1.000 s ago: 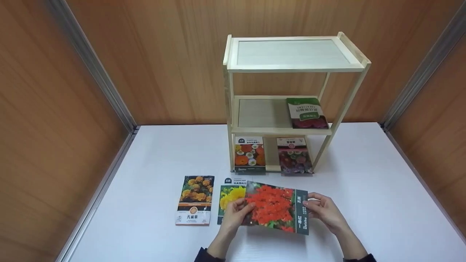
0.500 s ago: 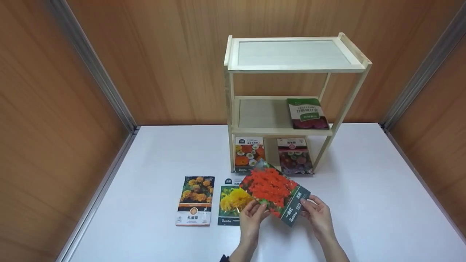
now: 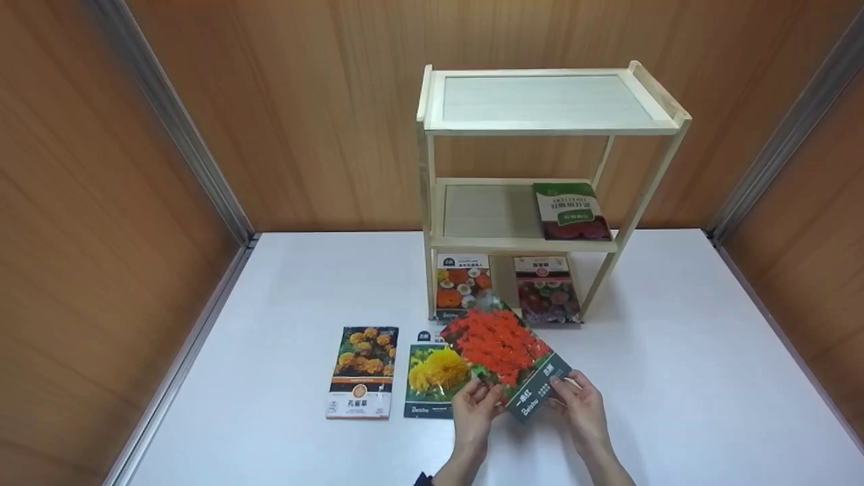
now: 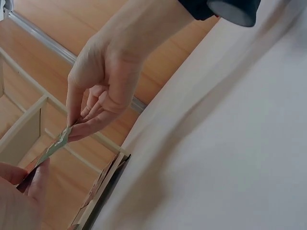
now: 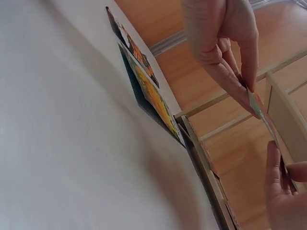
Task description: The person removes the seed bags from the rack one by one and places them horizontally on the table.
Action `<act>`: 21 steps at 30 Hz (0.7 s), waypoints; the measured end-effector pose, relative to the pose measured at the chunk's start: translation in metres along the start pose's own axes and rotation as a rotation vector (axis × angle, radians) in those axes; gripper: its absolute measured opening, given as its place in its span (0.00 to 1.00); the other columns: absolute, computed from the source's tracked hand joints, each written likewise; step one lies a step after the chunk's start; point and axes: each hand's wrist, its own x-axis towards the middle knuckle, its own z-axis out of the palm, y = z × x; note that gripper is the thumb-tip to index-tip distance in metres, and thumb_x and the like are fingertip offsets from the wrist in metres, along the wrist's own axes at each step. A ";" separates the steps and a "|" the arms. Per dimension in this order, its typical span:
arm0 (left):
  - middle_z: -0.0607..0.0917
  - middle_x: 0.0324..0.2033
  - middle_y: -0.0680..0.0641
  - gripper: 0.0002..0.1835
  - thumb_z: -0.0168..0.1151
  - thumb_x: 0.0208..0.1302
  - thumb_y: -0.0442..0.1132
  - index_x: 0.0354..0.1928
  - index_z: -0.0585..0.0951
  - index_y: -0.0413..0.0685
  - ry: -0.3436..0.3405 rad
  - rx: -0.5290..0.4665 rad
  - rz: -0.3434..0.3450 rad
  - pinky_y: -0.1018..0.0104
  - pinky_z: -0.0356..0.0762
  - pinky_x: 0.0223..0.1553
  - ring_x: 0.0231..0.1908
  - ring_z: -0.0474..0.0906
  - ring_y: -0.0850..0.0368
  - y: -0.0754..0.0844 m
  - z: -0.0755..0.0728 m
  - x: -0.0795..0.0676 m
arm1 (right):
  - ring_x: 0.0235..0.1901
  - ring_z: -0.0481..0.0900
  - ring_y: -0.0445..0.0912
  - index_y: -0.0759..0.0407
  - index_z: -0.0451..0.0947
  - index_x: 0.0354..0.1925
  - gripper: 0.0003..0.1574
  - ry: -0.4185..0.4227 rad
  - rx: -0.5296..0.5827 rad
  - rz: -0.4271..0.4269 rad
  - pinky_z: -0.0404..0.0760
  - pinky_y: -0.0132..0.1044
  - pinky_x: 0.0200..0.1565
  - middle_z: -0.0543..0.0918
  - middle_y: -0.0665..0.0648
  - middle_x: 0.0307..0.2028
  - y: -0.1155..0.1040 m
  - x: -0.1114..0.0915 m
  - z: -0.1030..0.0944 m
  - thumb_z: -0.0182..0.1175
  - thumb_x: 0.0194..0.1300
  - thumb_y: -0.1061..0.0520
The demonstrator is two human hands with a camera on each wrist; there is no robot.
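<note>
A seed packet with red flowers [image 3: 498, 344] and a dark green strip is held tilted above the table. My left hand [image 3: 476, 412] pinches its lower left edge between thumb and fingers. At the dark strip, my right hand [image 3: 579, 408] pinches the packet's right corner. Both wrist views show the packet [image 4: 53, 148] nearly edge-on, its two ends between the fingertips. A yellow-flower packet [image 3: 428, 381] lies on the table behind it, partly covered by the red one. Left of that lies an orange marigold packet [image 3: 361, 371].
A pale wooden three-tier shelf [image 3: 550, 127] stands at the back. Its middle tier bears a green-and-white packet [image 3: 572, 210] on the right. On the bottom tier lie an orange-and-white flower packet [image 3: 463, 283] and a purple flower packet [image 3: 548, 290]. Wood-grain walls [image 3: 324, 121] enclose the table.
The red-flower packet has turned from nearly sideways to a diagonal, its picture end swinging up toward the shelf. My left hand has shifted right along it; my right hand has moved slightly left.
</note>
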 end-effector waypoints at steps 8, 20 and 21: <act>0.81 0.35 0.36 0.17 0.55 0.54 0.26 0.47 0.72 0.27 -0.166 0.098 -0.020 0.64 0.79 0.29 0.27 0.79 0.56 0.012 -0.018 0.012 | 0.31 0.80 0.46 0.69 0.59 0.53 0.26 -0.272 -0.079 0.097 0.78 0.39 0.38 0.81 0.58 0.33 -0.009 0.001 -0.020 0.55 0.60 0.59; 0.81 0.34 0.33 0.15 0.55 0.54 0.26 0.45 0.75 0.27 -0.382 0.227 -0.161 0.68 0.78 0.28 0.24 0.78 0.61 0.038 -0.029 0.015 | 0.29 0.78 0.42 0.68 0.70 0.43 0.19 -0.420 -0.270 0.071 0.78 0.35 0.32 0.82 0.53 0.29 -0.015 0.009 -0.038 0.56 0.61 0.53; 0.81 0.33 0.33 0.15 0.54 0.54 0.26 0.45 0.75 0.27 -0.392 0.230 -0.156 0.68 0.78 0.28 0.24 0.78 0.61 0.041 -0.029 0.014 | 0.28 0.78 0.42 0.67 0.70 0.42 0.19 -0.405 -0.275 0.068 0.78 0.35 0.32 0.82 0.53 0.28 -0.015 0.010 -0.038 0.56 0.60 0.53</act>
